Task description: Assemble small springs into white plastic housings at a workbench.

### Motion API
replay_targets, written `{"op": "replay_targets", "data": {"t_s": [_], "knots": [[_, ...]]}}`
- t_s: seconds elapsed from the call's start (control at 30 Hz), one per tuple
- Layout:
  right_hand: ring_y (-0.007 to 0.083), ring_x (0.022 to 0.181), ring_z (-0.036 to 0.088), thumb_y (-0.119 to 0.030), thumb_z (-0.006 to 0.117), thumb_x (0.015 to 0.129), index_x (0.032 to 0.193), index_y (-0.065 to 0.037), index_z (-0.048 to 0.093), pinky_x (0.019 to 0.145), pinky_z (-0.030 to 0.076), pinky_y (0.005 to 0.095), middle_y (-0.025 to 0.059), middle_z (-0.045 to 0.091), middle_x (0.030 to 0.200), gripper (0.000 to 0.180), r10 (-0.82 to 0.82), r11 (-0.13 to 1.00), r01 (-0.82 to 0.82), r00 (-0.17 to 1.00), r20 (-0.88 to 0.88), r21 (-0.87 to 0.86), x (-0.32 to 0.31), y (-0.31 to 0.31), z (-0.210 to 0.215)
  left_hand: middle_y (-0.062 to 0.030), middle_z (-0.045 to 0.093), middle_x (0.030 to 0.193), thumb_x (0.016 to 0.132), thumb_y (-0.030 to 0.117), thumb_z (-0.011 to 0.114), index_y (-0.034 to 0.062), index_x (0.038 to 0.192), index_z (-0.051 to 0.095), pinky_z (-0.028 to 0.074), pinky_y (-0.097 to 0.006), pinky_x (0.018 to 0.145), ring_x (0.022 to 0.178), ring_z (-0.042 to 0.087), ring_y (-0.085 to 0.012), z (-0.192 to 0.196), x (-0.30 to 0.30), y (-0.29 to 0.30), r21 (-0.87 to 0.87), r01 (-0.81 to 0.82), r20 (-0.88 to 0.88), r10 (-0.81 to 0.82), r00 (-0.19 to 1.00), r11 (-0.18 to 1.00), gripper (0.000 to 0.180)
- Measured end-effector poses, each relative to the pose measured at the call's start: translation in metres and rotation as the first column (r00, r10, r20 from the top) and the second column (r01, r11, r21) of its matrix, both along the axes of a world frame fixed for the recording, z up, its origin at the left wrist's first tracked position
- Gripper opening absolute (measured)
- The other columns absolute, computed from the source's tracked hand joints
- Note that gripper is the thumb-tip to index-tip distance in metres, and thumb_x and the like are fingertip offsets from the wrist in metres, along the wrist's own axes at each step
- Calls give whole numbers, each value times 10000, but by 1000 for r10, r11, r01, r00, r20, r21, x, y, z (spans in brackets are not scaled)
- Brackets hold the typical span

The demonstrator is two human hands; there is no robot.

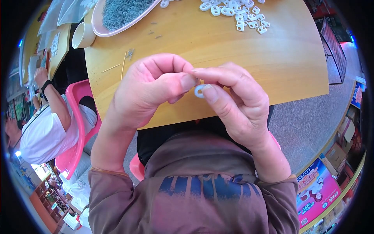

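Observation:
Both hands meet over the near part of the wooden table (280, 74). My right hand (241, 103) pinches a small white plastic piece (197, 89) with a round hole, between thumb and forefinger. Close against it, my left hand (152, 85) is closed, thumb pressed to forefinger. Whatever sits between those left fingertips is too small and covered to name. The right forefinger's tip touches or nearly touches the left fingertips. Left of my left hand lie thin yellow strands (123, 65) and a little cluster of grey bits (130, 53).
A pink basin (106, 34) of tangled grey small pieces stands at the far left, beside a cream cup (83, 36). Loose white plastic pieces (228, 11) lie scattered at the far edge. Another person (46, 128) sits on a pink chair (80, 132) to the left.

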State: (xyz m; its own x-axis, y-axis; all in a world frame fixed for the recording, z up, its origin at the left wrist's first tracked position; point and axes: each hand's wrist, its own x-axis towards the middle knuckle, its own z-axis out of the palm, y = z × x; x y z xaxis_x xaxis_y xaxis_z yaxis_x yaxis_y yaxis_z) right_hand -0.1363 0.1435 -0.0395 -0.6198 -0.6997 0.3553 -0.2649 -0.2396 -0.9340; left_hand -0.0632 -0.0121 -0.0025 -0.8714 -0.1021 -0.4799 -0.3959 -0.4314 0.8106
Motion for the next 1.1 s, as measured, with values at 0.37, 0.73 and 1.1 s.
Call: {"op": "replay_targets", "data": {"t_s": [0.37,0.73,1.1], "knots": [[95,759,509,25,532,792,922,37,553,665,405,196,69,544,858,133,-16,999,4,967,254,46,4,2,-3,11,516,687,710,11,584,-4,758,561,368,-166,541,594,457,-42,3,2,10,-575,-101,-290,-87,953,812,55],[114,648,495,15,591,733,845,7,574,579,397,218,62,541,751,114,-71,997,77,981,179,-25,5,-5,-5,-61,507,666,594,-87,607,14,708,552,386,-216,474,560,485,-127,1,3,16,-904,-323,-409,-348,844,279,162],[134,672,518,49,587,719,808,11,556,592,410,232,71,559,752,102,-176,982,177,984,-16,63,4,-2,-2,-51,514,640,600,-65,618,16,702,563,390,-212,454,525,486,-117,-11,2,24,-859,-380,-473,-251,844,342,142]]}}
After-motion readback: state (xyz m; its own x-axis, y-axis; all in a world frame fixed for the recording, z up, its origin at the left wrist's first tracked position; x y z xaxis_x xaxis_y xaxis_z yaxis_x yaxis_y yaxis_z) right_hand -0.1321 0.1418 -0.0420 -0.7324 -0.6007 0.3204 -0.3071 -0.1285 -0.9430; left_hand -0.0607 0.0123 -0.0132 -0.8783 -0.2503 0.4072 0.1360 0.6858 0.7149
